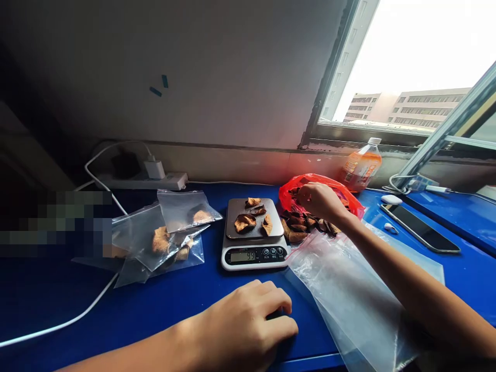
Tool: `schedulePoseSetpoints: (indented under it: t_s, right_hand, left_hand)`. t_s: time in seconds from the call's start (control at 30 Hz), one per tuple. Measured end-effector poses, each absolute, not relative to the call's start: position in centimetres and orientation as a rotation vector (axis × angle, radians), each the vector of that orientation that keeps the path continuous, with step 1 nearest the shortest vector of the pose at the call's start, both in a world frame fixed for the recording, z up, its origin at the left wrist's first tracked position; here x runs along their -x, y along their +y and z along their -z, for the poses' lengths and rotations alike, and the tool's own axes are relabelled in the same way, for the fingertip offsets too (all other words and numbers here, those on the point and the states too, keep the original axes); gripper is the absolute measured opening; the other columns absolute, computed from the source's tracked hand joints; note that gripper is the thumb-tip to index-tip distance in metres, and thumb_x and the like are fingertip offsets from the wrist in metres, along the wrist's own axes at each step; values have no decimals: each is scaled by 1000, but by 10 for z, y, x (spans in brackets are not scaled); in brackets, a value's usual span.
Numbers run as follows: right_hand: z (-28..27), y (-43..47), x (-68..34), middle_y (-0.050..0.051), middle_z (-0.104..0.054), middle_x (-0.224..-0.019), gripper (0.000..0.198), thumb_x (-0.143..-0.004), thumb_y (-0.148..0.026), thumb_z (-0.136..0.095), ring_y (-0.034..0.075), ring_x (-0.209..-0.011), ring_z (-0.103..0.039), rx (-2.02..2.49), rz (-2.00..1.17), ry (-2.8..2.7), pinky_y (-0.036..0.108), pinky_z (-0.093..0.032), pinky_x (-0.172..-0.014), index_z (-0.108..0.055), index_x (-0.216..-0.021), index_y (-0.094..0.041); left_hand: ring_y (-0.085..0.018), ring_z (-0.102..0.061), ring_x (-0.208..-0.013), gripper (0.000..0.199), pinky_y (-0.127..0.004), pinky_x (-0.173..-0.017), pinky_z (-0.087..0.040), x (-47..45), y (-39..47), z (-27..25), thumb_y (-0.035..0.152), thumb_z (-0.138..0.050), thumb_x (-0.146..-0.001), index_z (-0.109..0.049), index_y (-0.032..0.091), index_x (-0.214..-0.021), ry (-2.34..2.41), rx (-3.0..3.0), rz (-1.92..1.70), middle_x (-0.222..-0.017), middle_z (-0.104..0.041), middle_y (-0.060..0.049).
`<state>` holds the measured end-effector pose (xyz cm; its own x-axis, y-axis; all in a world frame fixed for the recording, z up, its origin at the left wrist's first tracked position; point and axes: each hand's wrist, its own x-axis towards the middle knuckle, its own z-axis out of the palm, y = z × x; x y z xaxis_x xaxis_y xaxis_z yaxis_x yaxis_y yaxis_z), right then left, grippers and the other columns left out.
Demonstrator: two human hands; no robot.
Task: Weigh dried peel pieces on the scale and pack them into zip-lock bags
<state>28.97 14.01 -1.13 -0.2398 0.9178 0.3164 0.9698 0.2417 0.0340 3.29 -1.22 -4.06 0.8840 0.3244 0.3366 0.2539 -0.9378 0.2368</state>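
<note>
A white digital kitchen scale (253, 262) stands in the middle of the blue table, its display showing two nines. Several curled brown pieces of dried peel (245, 223) lie apart on its steel plate. My right hand (320, 200) reaches over the opened red plastic bag (298, 182), its fingers pinched at a dark dried piece at the bag's left side. More dried pieces (296, 227) spill out between bag and scale. In front of the scale, my left hand (253, 318) rests on the table with nothing in it, fingers loosely bent and thumb apart.
Clear zip bags (166, 206) with dried pieces overlap left of the scale. Larger clear bags (349, 289) lie under my right forearm. An orange drink bottle (362, 165), phone (420, 227) and earbud (390, 228) are at right. A white cable (77, 319) crosses the left side.
</note>
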Motion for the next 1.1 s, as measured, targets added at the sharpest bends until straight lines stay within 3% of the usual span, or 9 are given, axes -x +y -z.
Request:
schedulePoseSetpoints:
  t_s: [0.1,0.2,0.37,0.53,0.7,0.87,1.1]
  right_hand:
    - [-3,119,-277,7,-70,-86,27,-93,-28,-51,18,-78,-61,1331,223,-2370,27,-43,-69,-73,-81,-18]
    - [-9,111,-255,7,-68,-87,22,-93,-30,-58,18,-81,-60,1170,168,-2370,29,-44,-73,-75,-86,-19]
    - [-4,130,-227,6,-66,-83,14,-89,-21,-63,18,-80,-58,1129,67,-2407,30,-46,-74,-77,-87,-19]
    - [-12,115,-238,9,-69,-97,20,-92,-24,-58,23,-92,-60,1108,161,-2358,36,-48,-81,-73,-104,-17]
    - [-15,62,-280,6,-68,-87,22,-96,-20,-48,18,-82,-63,1073,73,-2591,31,-50,-72,-69,-89,-19]
    - [17,32,-304,8,-70,-109,25,-92,-17,-53,24,-101,-65,1224,103,-2764,40,-53,-84,-64,-114,-22]
    - [44,30,-307,9,-69,-117,24,-94,-15,-47,22,-104,-63,1168,111,-2676,39,-53,-90,-62,-113,-19]
  left_hand:
    - [-16,-57,-78,19,-28,-65,-46,-33,-11,40,8,-61,-78,-64,17,-95,428,-2894,-532,-103,-67,-5]
    - [-17,-56,-79,21,-29,-65,-46,-34,-11,40,9,-63,-76,-64,17,-96,417,-2903,-494,-102,-66,-5]
    - [-16,-57,-81,20,-28,-67,-46,-34,-12,40,11,-64,-77,-64,17,-96,423,-2910,-485,-106,-66,-5]
    - [-16,-57,-80,14,-29,-67,-46,-32,-15,40,12,-63,-82,-65,17,-95,436,-2938,-523,-105,-66,-5]
    - [-17,-56,-79,14,-30,-65,-47,-32,-15,40,14,-62,-82,-64,18,-95,405,-2932,-505,-106,-66,-6]
    - [-19,-57,-79,20,-30,-67,-48,-34,-12,44,10,-59,-77,-65,18,-95,384,-2930,-504,-105,-67,-7]
    - [-18,-58,-80,22,-30,-69,-49,-36,-11,46,10,-58,-76,-66,17,-96,382,-2909,-540,-105,-67,-7]
